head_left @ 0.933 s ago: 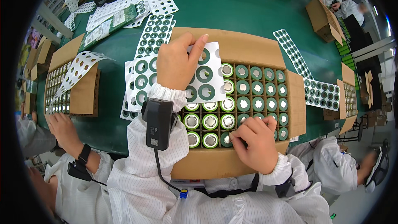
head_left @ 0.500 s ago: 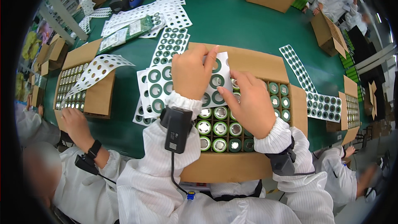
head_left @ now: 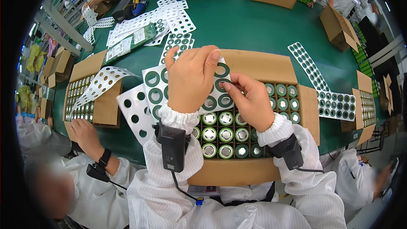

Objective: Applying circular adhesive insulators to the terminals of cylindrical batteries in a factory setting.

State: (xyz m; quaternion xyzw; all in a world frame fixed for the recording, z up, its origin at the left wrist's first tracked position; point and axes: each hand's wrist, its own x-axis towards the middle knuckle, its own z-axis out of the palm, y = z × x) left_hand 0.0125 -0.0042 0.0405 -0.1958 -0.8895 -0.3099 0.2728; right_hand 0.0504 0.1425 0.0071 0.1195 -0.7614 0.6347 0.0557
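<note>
The left hand (head_left: 193, 80) holds a white sheet of green ring stickers (head_left: 159, 91) over the open cardboard box (head_left: 254, 65) of cylindrical cells (head_left: 226, 133), fingers clamped on it; at its three o'clock the right hand (head_left: 250, 101) pinches one ring, apparently mid-peel, with a bare cell top probably the target

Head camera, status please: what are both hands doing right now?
Left hand holding white backing sheet of dark green ring stickers. Right hand pinching at sheet edge. Open cardboard box of upright cylindrical cells below. Nothing blocking.

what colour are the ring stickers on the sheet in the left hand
Dark green rings on a white backing sheet, clearest in the head view.
</note>
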